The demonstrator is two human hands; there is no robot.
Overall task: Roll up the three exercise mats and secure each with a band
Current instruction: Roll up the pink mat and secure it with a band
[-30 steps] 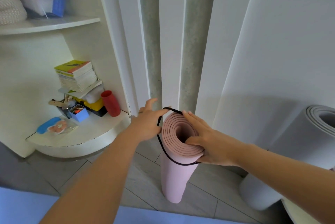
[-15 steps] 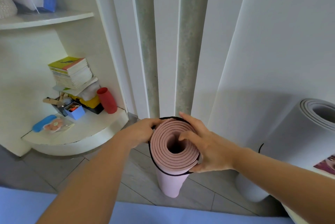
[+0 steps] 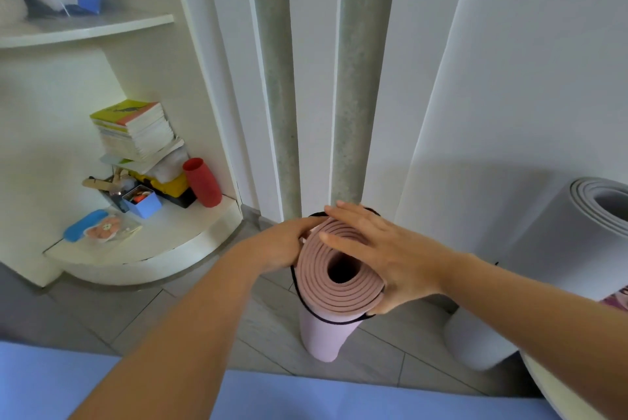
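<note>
The pink mat stands rolled and upright on the floor at six o'clock, the black band looped just below its top. The left hand pinches the band at the roll's nine o'clock with curled fingers; the right hand lies flat, fingers straight, over three o'clock. Best press the coil tight and work the band down evenly, or it may spring off

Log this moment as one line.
pink mat: rolled, upright; black band: looped near top; left hand: grips rim; right hand: flat across top; grey mat: rolled
</note>
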